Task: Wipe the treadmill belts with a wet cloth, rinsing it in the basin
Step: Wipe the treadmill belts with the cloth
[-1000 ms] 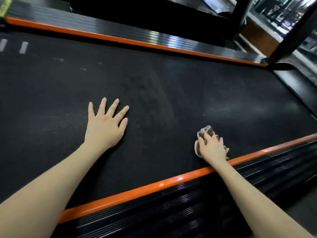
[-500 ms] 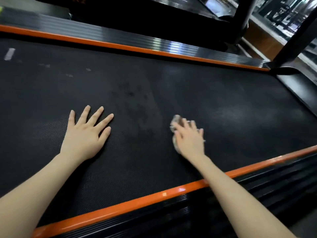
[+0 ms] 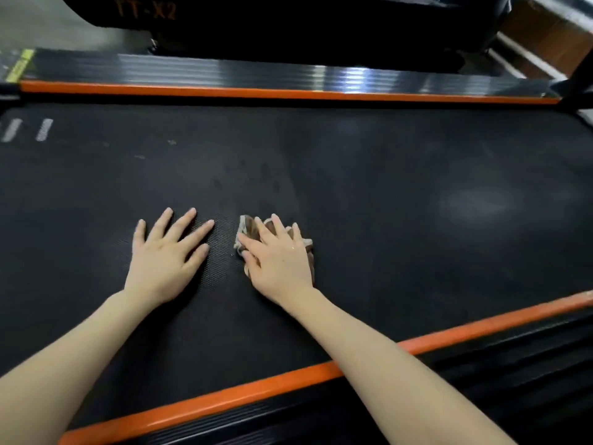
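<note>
The black textured treadmill belt fills the view, with faint smudges near its middle. My left hand rests flat on the belt, fingers spread and holding nothing. Just to its right, my right hand presses a crumpled brown and white cloth onto the belt with spread fingers. The cloth shows beyond the fingertips and beside the thumb; the rest is hidden under the palm. No basin is in view.
An orange strip and ribbed black side rail run along the near edge, and a matching glossy rail along the far edge. Behind it stands another dark machine marked TT-X2. A black upright post rises at far right.
My right hand has slid the cloth leftward across the belt, from near the orange edge to right beside my left hand. The left hand has stayed flat on the belt.
</note>
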